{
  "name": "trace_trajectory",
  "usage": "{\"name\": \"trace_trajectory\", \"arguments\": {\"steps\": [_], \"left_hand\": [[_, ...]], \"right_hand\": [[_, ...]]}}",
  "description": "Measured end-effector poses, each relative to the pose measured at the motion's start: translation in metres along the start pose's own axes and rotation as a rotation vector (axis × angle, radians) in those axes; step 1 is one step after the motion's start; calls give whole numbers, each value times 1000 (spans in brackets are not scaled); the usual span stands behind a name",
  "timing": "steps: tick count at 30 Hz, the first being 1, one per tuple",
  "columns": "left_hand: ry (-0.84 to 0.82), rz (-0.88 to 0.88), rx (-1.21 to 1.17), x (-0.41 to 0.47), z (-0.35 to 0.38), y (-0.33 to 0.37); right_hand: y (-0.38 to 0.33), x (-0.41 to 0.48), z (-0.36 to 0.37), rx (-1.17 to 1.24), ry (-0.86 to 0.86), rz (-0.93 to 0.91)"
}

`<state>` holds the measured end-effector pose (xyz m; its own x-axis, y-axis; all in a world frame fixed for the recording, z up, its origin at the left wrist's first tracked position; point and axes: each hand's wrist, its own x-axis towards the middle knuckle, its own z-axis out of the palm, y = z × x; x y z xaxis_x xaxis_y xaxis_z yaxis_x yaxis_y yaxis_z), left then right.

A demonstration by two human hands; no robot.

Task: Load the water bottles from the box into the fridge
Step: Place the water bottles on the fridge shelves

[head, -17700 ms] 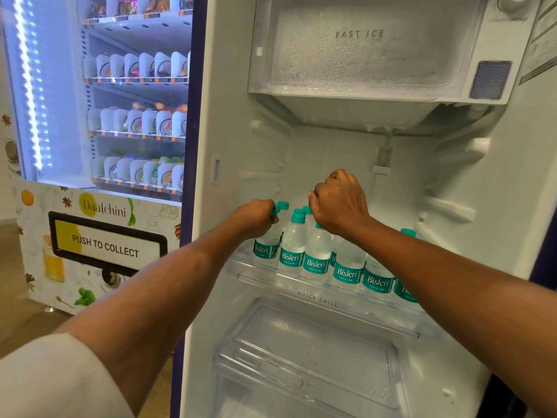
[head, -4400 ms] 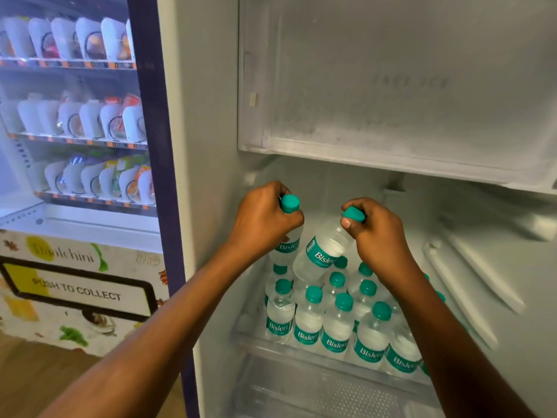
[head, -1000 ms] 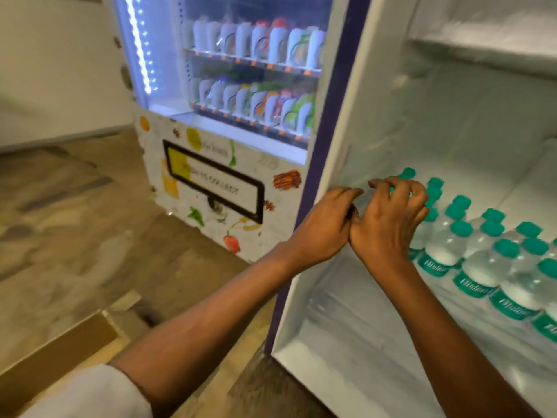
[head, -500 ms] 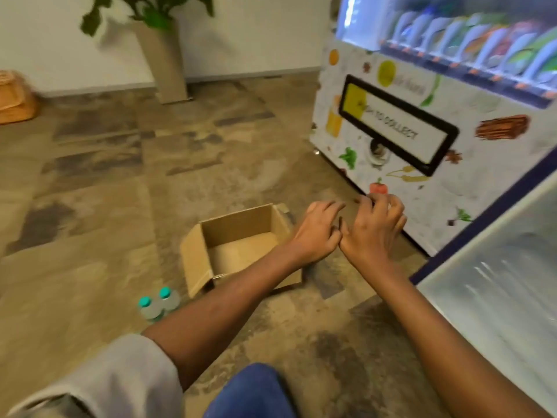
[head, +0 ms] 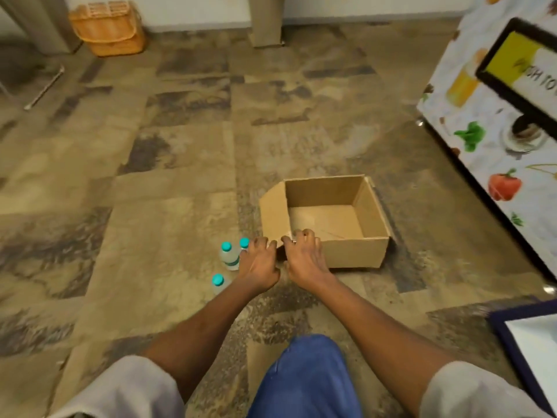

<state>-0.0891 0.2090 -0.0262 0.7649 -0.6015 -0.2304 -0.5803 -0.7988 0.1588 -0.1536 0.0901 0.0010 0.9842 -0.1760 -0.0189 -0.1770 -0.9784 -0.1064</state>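
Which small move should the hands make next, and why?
Probably lower the left hand onto the bottles just beside it and grip one. The box looks empty, three bottles stand on the floor to its left, and the right hand seems free too.

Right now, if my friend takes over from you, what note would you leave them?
Left hand open and empty, beside the water bottles.
Right hand open and empty, at the cardboard box's near corner.
Box sits empty on the floor; three water bottles stand left of it.
Done: box emptied.
Left: those three go into the fridge.
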Motion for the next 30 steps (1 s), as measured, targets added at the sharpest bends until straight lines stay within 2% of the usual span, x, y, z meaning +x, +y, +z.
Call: {"name": "trace_trajectory", "arguments": {"steps": [7,13,17,21,28,30], "left_hand": [[-96,-313,125,-13,38,-64],[-142,-422,67,-9,49,-90],[-214,-468,42,0,48,-100],[-284,-433,59,8,53,-110],[-232,-411,34,12,55,-109],[-211,-414,26,12,56,-107]], "right_hand": [[-46,30,50,40,-173,-111],[-64,61,75,65,-234,-151],[-71,86,83,51,-256,-177],[-69,98,92,29,-264,-223],[-65,85,101,188,-371,-209],[-62,79,98,203,-340,-174]]}}
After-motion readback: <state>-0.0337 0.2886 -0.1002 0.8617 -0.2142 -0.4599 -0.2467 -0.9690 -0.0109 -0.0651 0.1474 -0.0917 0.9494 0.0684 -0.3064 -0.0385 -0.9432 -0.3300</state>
